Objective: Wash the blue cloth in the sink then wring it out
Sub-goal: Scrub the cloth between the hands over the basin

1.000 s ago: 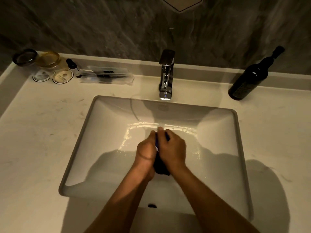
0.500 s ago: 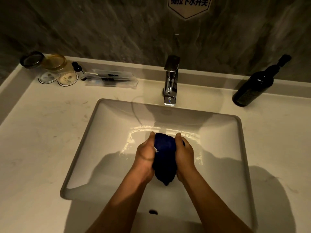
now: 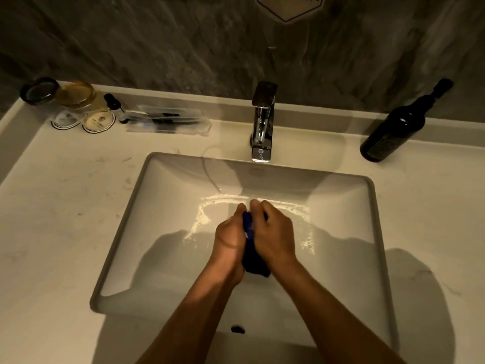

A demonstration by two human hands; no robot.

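The blue cloth (image 3: 253,261) is bunched into a dark wad over the middle of the white rectangular sink (image 3: 168,206). My left hand (image 3: 227,240) grips it from the left and my right hand (image 3: 274,236) grips it from the right, palms pressed close together. Only a narrow blue strip shows between the hands, and the cloth's lower end hangs out below the wrists. A little water with foam lies on the basin floor around the hands. The chrome tap (image 3: 262,122) stands behind the basin; no stream shows from it.
A dark wine bottle (image 3: 393,130) stands at the back right of the pale counter (image 3: 65,219). At the back left sit two jars (image 3: 73,94), round coasters (image 3: 98,121), a small dropper bottle (image 3: 114,105) and a clear packet (image 3: 168,120). A dark stone wall rises behind.
Half a second ago my hands were apart with the cloth spread wide between them; now they have closed together again and squeeze it, hiding most of it.
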